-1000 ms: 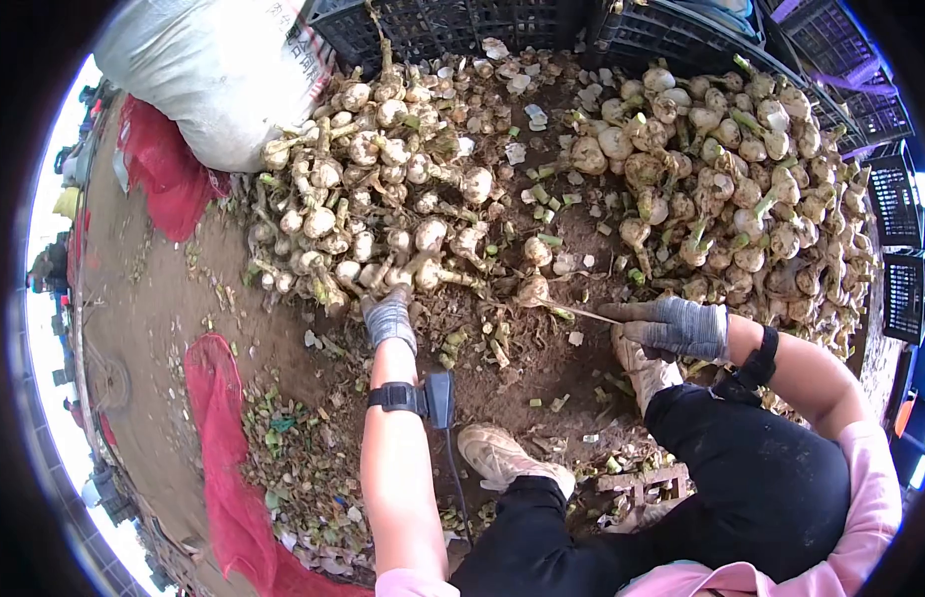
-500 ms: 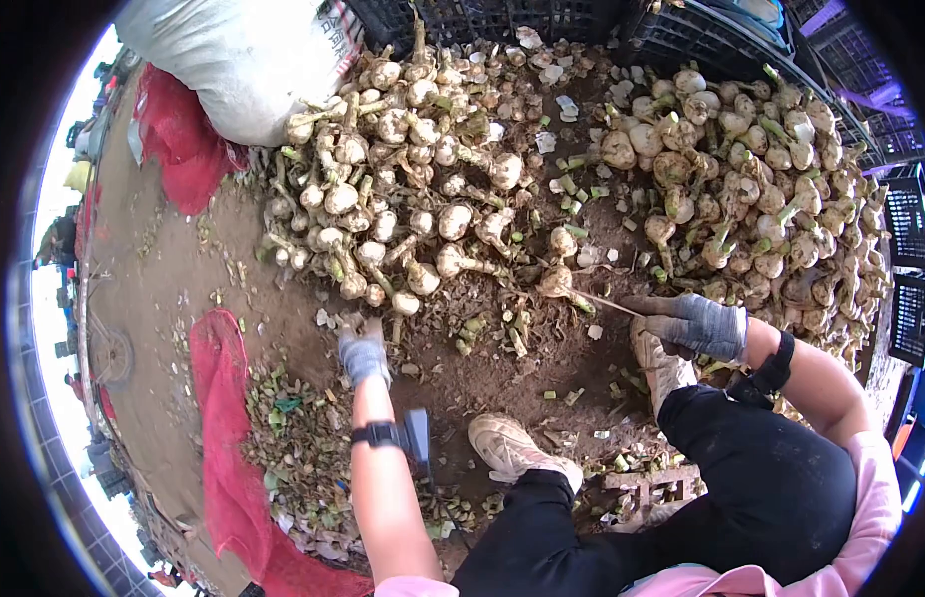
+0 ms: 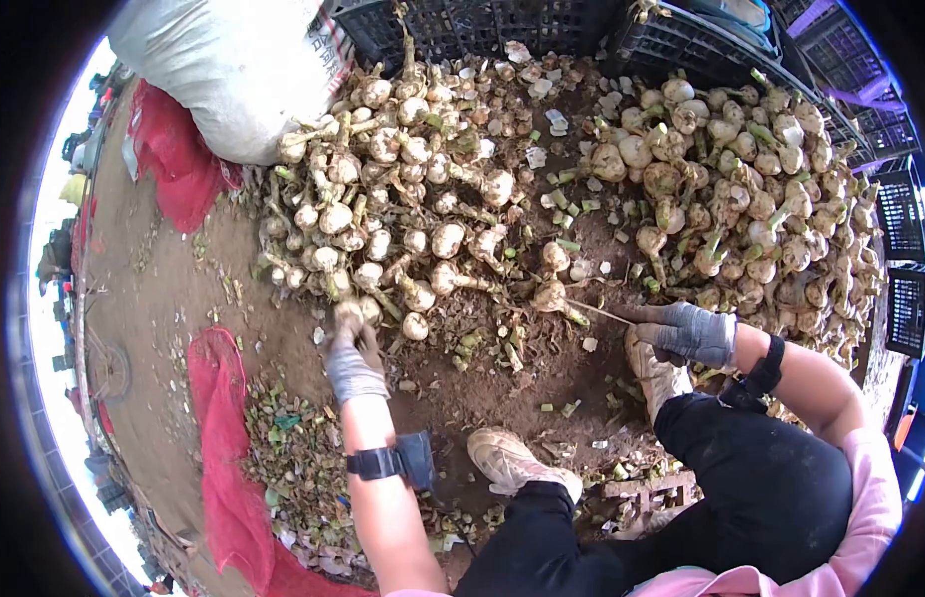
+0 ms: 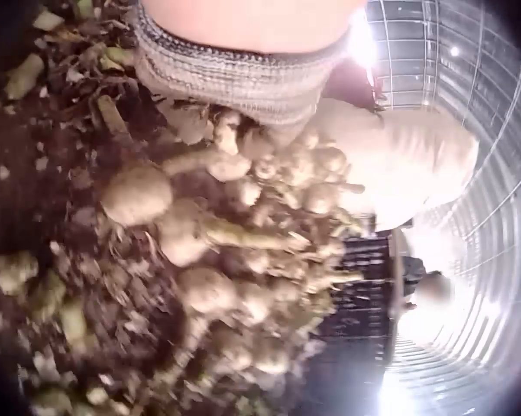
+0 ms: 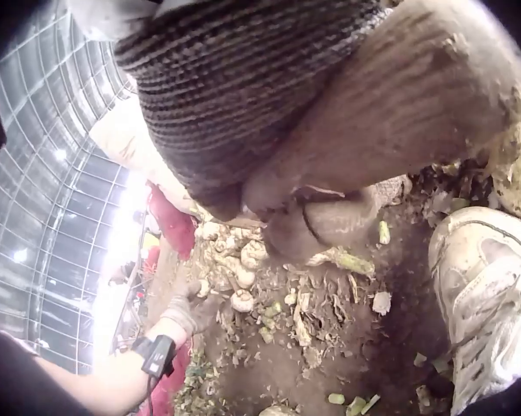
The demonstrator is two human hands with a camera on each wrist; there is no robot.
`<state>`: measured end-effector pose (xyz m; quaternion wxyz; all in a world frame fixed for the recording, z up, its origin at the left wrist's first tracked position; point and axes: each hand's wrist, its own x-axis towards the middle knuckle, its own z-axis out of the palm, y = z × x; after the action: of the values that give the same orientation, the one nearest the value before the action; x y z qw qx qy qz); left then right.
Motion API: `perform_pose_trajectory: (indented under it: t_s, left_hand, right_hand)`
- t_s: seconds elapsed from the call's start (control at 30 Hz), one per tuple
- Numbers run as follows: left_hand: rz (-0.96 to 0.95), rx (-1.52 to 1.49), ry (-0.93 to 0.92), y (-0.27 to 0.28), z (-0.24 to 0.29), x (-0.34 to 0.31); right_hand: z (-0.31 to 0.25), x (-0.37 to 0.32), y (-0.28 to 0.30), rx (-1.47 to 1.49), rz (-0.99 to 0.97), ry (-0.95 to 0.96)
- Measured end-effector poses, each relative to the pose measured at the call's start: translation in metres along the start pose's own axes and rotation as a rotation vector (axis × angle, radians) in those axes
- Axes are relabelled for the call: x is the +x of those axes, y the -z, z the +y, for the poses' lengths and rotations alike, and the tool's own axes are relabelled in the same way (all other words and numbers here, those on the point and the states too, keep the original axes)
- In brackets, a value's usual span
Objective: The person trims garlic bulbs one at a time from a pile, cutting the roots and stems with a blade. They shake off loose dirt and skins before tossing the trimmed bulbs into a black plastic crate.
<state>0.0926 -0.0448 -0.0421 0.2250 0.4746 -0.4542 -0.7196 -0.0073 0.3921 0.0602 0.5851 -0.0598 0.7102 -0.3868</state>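
My gloved left hand (image 3: 355,353) reaches the near edge of a heap of garlic bulbs (image 3: 448,239) on the ground. Its fingertips are right at a bulb there, with the thumb held apart. In the left wrist view the glove's cuff (image 4: 243,78) hides the fingers. The gloved right hand (image 3: 683,331), over the right shoe, grips a thin, straight tool (image 3: 600,312), like a narrow blade, pointing left. Its tip overlaps a single bulb (image 3: 550,297) with roots and a stub of stem. The right wrist view shows that hand's curled fingers (image 5: 338,217) close up.
A second heap of bulbs (image 3: 751,199) lies at the right. Black crates (image 3: 462,32) stand behind, beside a white sack (image 3: 224,80). Red netting (image 3: 224,438) stretches along the left. Cut stems and peel litter the soil around both shoes (image 3: 512,463).
My left hand has drawn back from the left heap, then reached forward to its near edge again. A few bulbs there have shifted toward me. The right hand keeps its grip on the tool.
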Motion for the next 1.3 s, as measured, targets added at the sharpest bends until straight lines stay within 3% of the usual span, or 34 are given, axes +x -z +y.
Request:
perform_pose_trajectory:
  t_s: [0.07, 0.13, 0.2, 0.23, 0.3, 0.33, 0.4, 0.43, 0.47, 0.53, 0.57, 0.6, 0.63, 0.7, 0.73, 0.8, 0.87, 0.93, 1.0, 1.03, 1.13, 1.2, 1.23, 1.27, 1.3]
  left_hand:
    - [-0.391, -0.201, -0.121, -0.083, 0.080, -0.058]
    - [-0.541, -0.183, -0.265, -0.125, 0.120, -0.088]
    - [-0.544, 0.361, -0.489, -0.155, 0.126, -0.089]
    - [-0.539, 0.664, -0.418, -0.176, 0.126, -0.108]
    - [-0.667, 0.685, -0.642, -0.183, 0.031, -0.058]
    - [-0.727, 0.676, -0.114, -0.196, 0.016, -0.065]
    - [-0.489, 1.761, -0.460, -0.200, -0.038, -0.060]
    - [-0.538, 1.870, -0.251, -0.200, -0.052, -0.058]
    - [-0.520, 1.826, -0.405, -0.180, -0.081, -0.044]
    - [-0.510, 1.768, -0.419, -0.169, -0.091, -0.034]
    - [-0.505, 1.456, -0.152, -0.163, -0.089, -0.027]
    - [-0.441, 0.839, 0.194, -0.159, -0.093, -0.026]
    - [-0.237, 0.222, 0.458, -0.158, -0.089, -0.031]
    - [-0.539, 0.942, 0.051, -0.134, -0.065, -0.053]
    - [-0.441, 0.911, 0.196, -0.138, -0.040, -0.078]
    - [-0.565, 0.416, 0.254, -0.107, -0.047, -0.079]
    - [-0.460, 0.191, 0.436, -0.093, -0.048, -0.085]
    - [-0.492, -0.121, 0.610, -0.087, -0.039, -0.097]
    - [-0.557, -0.358, 0.722, -0.079, -0.038, -0.100]
    - [-0.760, -0.696, 0.933, -0.077, -0.037, -0.099]
    - [-0.743, -0.865, 1.110, -0.068, -0.018, -0.117]
    - [-0.903, -0.496, 0.959, -0.065, -0.020, -0.115]
    - [-1.167, 0.187, 0.287, -0.064, -0.015, -0.119]
    - [-1.082, 0.917, -0.405, -0.065, -0.010, -0.124]
    - [-1.081, 1.195, -0.922, -0.061, -0.015, -0.121]
  right_hand:
    - [0.014, 0.010, -0.002, 0.039, 0.046, -0.001]
    - [0.025, 0.015, -0.003, 0.113, 0.126, 0.005]
    - [0.022, 0.012, -0.001, 0.175, 0.149, -0.044]
    - [0.026, 0.014, 0.000, 0.220, 0.173, -0.065]
    - [0.028, 0.014, 0.004, 0.253, 0.206, -0.096]
    - [0.029, 0.015, 0.006, 0.257, 0.217, -0.094]
    - [0.032, 0.016, 0.007, 0.215, 0.208, -0.088]
    - [0.027, 0.014, 0.004, 0.212, 0.214, -0.096]
    - [0.026, 0.014, 0.003, 0.213, 0.209, -0.105]
    - [0.023, 0.015, 0.004, 0.183, 0.168, -0.088]
    - [0.019, 0.012, 0.003, 0.190, 0.147, -0.065]
    - [0.016, 0.011, 0.003, 0.192, 0.146, -0.063]
    - [0.014, 0.010, 0.003, 0.221, 0.153, -0.052]
    - [0.017, 0.010, 0.000, 0.263, 0.154, -0.046]
    - [0.016, 0.012, 0.003, 0.182, 0.153, -0.006]
    - [0.018, 0.014, 0.003, 0.099, 0.152, 0.035]
    - [0.020, 0.020, -0.001, -0.280, 0.284, 0.609]
    - [-0.012, 0.002, -0.005, -0.305, 0.277, 0.658]
    - [-0.039, -0.013, -0.008, -0.567, 0.200, 0.575]
    - [-0.039, -0.012, -0.011, -0.620, 0.266, 0.746]
    - [-0.053, -0.012, -0.016, -0.775, 0.308, 0.862]
    - [-0.057, -0.008, -0.016, -0.757, 0.328, 0.968]
    - [-0.061, -0.008, -0.016, -0.797, 0.294, 0.985]
    - [-0.064, -0.008, -0.016, -0.836, 0.259, 1.002]
    - [-0.065, -0.005, -0.018, -0.815, 0.244, 1.027]
